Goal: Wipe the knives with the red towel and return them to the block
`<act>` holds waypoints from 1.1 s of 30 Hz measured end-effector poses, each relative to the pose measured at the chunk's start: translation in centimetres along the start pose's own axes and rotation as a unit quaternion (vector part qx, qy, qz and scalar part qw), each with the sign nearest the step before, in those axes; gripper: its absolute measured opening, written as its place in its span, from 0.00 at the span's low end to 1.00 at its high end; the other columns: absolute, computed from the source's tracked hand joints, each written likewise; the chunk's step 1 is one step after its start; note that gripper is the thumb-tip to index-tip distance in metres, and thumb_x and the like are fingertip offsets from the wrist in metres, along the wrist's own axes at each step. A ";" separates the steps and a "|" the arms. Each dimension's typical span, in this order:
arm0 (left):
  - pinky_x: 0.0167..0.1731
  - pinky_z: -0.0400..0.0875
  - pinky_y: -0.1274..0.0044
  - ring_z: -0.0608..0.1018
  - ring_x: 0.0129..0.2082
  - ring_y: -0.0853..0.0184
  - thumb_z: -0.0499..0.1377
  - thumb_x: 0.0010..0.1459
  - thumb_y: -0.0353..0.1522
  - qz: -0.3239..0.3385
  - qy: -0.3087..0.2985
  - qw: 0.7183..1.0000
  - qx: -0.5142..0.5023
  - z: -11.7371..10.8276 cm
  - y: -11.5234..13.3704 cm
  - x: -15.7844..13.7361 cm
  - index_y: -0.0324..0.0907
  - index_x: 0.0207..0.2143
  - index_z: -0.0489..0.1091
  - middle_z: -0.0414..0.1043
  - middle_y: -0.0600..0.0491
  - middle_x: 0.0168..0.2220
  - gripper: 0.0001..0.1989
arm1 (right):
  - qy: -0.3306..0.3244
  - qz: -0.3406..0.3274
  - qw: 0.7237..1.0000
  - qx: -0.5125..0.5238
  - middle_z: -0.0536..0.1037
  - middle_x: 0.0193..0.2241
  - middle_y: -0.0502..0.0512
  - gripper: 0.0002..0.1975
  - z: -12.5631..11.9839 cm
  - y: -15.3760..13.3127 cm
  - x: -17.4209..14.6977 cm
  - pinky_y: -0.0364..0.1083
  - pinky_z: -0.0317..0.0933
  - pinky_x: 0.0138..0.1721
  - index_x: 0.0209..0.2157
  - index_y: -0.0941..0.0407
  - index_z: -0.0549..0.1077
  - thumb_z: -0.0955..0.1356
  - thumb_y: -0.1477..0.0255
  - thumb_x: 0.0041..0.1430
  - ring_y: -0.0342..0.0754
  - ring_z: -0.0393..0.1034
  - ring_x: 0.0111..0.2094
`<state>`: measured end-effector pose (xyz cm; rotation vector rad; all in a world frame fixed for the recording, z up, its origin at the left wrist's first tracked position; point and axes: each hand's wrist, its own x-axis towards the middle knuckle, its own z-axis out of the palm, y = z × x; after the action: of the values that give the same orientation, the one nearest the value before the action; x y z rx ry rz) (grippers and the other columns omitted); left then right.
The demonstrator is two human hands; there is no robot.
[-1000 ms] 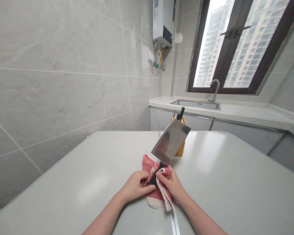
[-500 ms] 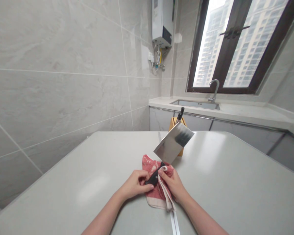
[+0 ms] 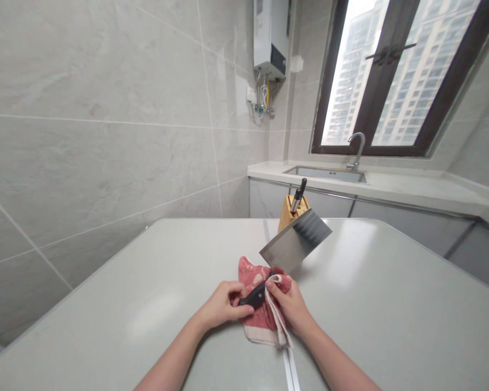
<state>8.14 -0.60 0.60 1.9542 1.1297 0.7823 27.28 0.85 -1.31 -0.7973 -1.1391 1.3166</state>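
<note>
A cleaver [image 3: 296, 241] with a broad steel blade and a black handle is held up over the table, its blade pointing away and to the right. My left hand [image 3: 224, 305] grips the end of the black handle between thumb and fingers. Around the handle, near the blade, lies a red and white towel [image 3: 261, 332]. My right hand [image 3: 291, 305] is closed on a fold of this towel and presses it against the handle. The right fingertips are partly hidden behind the cloth.
Behind the blade stands a wooden knife block [image 3: 287, 209] with black-handled tools in it. The white table [image 3: 179, 260] stretches out around my hands. Farther back are a counter with a sink [image 3: 328, 173], a faucet [image 3: 357, 149] and a window.
The cleaver's blade has tilted down and to the right, showing more of the knife block behind it. My left hand has shifted slightly left with the handle end.
</note>
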 end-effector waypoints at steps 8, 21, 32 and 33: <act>0.22 0.49 0.82 0.57 0.21 0.74 0.62 0.46 0.37 -0.004 0.006 0.999 -0.041 0.0 0.0 0.0 0.39 0.20 0.58 0.54 0.60 0.20 0.15 | 0.025 0.017 0.999 0.021 0.75 0.25 0.49 0.12 0.0 -0.6 0.0 0.44 0.60 0.34 0.29 0.57 0.70 0.71 0.65 0.47 0.44 0.66 0.28; 0.20 0.48 0.82 0.56 0.20 0.75 0.62 0.46 0.38 -0.016 0.008 0.998 -0.057 -0.2 -0.4 0.1 0.38 0.23 0.63 0.54 0.61 0.18 0.14 | 0.051 0.021 0.995 0.080 0.75 0.26 0.49 0.11 -0.2 -1.6 0.3 0.44 0.61 0.34 0.30 0.57 0.71 0.71 0.65 0.47 0.45 0.67 0.29; 0.20 0.49 0.82 0.56 0.20 0.75 0.61 0.47 0.38 -0.009 0.006 0.999 -0.040 -0.1 -0.9 0.1 0.39 0.23 0.60 0.54 0.61 0.19 0.14 | 0.100 0.017 0.993 0.060 0.79 0.26 0.52 0.13 -0.5 -1.8 0.9 0.45 0.63 0.34 0.28 0.58 0.74 0.73 0.64 0.42 0.47 0.71 0.28; 0.20 0.49 0.82 0.57 0.20 0.75 0.60 0.47 0.38 -0.008 0.007 0.999 -0.037 -0.1 -0.9 0.1 0.39 0.22 0.60 0.54 0.61 0.19 0.13 | 0.108 0.017 0.992 0.056 0.79 0.26 0.52 0.14 -0.5 -1.8 0.9 0.45 0.63 0.33 0.27 0.58 0.74 0.73 0.64 0.41 0.47 0.71 0.27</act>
<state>7.71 -0.12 -0.11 1.8783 1.1074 0.8183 28.24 1.58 0.34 -0.8574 -0.8770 1.2765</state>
